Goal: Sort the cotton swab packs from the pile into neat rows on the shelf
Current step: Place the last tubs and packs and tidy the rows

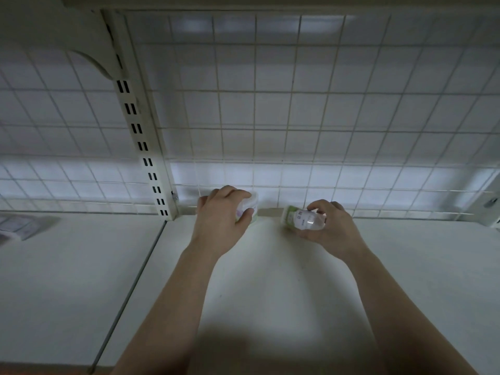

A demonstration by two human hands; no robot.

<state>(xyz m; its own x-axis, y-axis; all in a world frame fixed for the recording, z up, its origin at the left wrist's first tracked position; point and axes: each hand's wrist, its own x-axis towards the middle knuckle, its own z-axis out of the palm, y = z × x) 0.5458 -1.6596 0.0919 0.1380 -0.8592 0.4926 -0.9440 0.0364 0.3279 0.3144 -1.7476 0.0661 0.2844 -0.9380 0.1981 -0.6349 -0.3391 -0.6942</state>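
Cotton swab packs are sitting in both of our hands, far back on the white shelf (270,280) near the wire grid (270,117) that is forming its rear wall. We are wrapping our left hand (220,220) around a round tub (250,205) with a pale lid; the fingers are curling over its top and the thumb is pressing on its near side, so the grip is closed on it. This tub is standing upright, and it is resting on the shelf or just above it; we cannot tell which, because the hand is covering most of it. It is sitting close to the grid, just to the right of the slotted upright post (143,147).

We are closing our right hand (328,228) around a second tub (303,219), which is carrying a green label and a clear end. This one is lying tilted on its side in our grip, with the clear end pointing toward us and the green end pointing toward the grid. The fingers are arching over it from above and the palm is cupping it from below. The two tubs are staying apart, with bare shelf showing between them.

Over on the neighbouring shelf to the left, something flat and blurred (19,227) is lying near the edge of the view; we cannot make out what it is.
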